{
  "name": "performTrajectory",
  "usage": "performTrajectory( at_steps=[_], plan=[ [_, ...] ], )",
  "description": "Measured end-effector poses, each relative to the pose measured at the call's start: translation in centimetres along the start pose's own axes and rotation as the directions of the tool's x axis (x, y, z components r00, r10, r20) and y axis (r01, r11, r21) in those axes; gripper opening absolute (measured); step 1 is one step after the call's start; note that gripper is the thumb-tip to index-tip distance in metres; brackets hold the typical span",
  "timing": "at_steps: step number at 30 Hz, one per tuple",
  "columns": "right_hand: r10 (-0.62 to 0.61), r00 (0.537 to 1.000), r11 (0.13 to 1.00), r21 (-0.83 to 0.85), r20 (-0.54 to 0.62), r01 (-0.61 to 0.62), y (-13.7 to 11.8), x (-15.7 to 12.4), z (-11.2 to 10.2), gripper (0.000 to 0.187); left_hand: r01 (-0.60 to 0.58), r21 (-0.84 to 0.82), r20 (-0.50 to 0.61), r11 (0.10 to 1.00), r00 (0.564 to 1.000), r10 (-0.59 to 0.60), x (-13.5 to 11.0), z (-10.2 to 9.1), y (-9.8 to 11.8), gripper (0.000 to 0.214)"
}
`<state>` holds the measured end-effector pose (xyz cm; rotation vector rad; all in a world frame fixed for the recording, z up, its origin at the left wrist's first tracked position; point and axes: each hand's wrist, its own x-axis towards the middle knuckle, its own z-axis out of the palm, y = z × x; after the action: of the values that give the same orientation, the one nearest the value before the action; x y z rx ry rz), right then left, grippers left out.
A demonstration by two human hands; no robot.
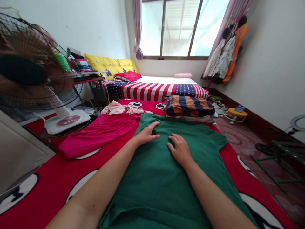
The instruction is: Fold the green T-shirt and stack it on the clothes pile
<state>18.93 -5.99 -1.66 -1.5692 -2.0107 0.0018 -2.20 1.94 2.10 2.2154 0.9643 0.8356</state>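
A green T-shirt (164, 171) lies spread out on a red patterned blanket (95, 184), one sleeve reaching to the right. My left hand (147, 135) rests on its upper left part, with thumb and fingers apart. On the middle of the shirt, to the right, my right hand (179, 148) lies with its fingers loosely spread. Neither hand grips the cloth. Left of the shirt is a bright pink garment (100, 130). Beyond the shirt sits a pile of folded clothes topped by an orange and navy striped shirt (188, 106).
A standing fan (65, 119) is close on the left. Behind the pink garment lies a pale pink cloth (119, 108). A bed with a flag-patterned cover (147, 91) stands under the window. On the right are a yellow stool (237, 112) and a green metal frame (286, 156).
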Motion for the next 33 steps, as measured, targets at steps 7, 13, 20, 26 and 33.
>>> performTrajectory(
  at_steps=[7, 13, 20, 26, 33],
  plan=[
    [0.000, 1.000, 1.000, 0.015, -0.007, 0.000, 0.1, 0.1, 0.0, 0.030, 0.321, 0.298, 0.055, 0.899, 0.934, -0.352, -5.4, -8.1, 2.0, 0.070],
    [0.010, 1.000, 1.000, -0.030, 0.009, -0.010, 0.2, 0.1, 0.4, 0.030, 0.458, 0.472, 0.070, 0.753, 0.832, -0.550, -13.9, -9.1, 3.6, 0.045],
    [0.114, 0.980, 0.991, -0.086, 0.163, -0.101, -1.6, 1.6, -1.4, 0.020, 0.534, 0.317, 0.239, 0.784, 0.755, -0.610, -20.2, -9.2, 5.8, 0.032],
    [0.253, 0.940, 0.951, 0.122, 0.231, -0.285, -4.1, 6.4, 0.1, 0.030, 0.653, -0.001, 0.357, 0.757, 0.708, -0.610, -24.0, -9.5, 7.2, 0.028],
    [0.406, 0.885, 0.796, 0.386, 0.229, -0.465, -6.8, 10.4, 5.1, 0.062, 0.680, -0.087, 0.201, 0.728, 0.728, -0.655, -24.0, -8.9, 10.8, 0.021]
  ],
)
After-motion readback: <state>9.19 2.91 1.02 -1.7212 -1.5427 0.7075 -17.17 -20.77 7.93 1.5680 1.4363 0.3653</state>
